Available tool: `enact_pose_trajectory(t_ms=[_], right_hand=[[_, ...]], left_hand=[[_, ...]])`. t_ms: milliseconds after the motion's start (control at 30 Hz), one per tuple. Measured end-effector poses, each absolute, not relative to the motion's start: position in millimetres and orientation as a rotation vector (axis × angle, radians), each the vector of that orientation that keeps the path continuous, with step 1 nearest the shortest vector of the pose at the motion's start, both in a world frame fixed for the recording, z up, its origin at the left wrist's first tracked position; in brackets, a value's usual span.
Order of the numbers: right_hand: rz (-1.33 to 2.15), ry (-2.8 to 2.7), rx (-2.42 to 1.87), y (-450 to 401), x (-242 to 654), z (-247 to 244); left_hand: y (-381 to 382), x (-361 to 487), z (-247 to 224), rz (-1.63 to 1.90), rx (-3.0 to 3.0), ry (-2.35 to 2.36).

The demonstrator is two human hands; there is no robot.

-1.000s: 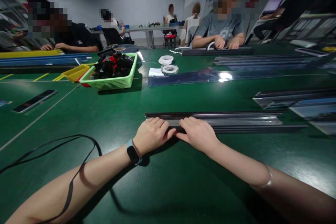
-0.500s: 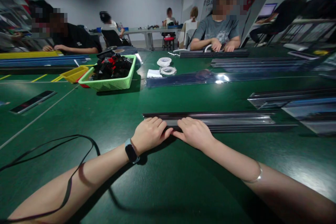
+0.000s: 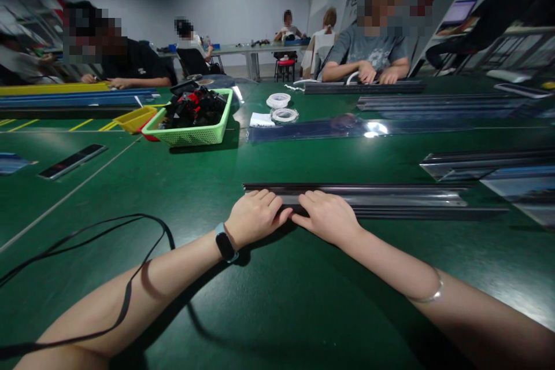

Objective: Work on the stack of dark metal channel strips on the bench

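Note:
A long dark profile strip with a shiny, clear-looking inner face lies across the green table in front of me. My left hand grips its left end, fingers curled over the strip and thumb along the near edge. Close beside it, my right hand holds the same strip in a similar way, the two thumbs almost meeting. The fingertips of both hands are hidden in the strip's channel. A watch is on my left wrist and a thin bangle on my right forearm.
Behind the strip stands a green basket of black and red parts, near rolls of white tape and a clear film sheet. More profiles lie at right. A phone and a black cord are at left. Co-workers sit opposite.
The whole scene has shifted slightly right in view, as my head turned a little left. Both hands keep their places on the strip.

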State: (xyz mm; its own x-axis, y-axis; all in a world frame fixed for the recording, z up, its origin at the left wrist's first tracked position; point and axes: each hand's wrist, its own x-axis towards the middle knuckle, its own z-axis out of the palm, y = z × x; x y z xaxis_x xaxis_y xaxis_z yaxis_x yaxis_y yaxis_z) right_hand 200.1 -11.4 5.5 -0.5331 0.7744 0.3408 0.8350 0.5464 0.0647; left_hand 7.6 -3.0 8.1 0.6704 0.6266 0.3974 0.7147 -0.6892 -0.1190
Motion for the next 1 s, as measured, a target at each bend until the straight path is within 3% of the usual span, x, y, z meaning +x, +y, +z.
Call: enact_pose_trajectory(t_ms=[1000], right_hand=[[-0.331,-2.484,-1.314,-13.6,201.9,5.0]], left_hand=[[-3.2,9.2,9.8,-0.514,-2.593,-1.072]])
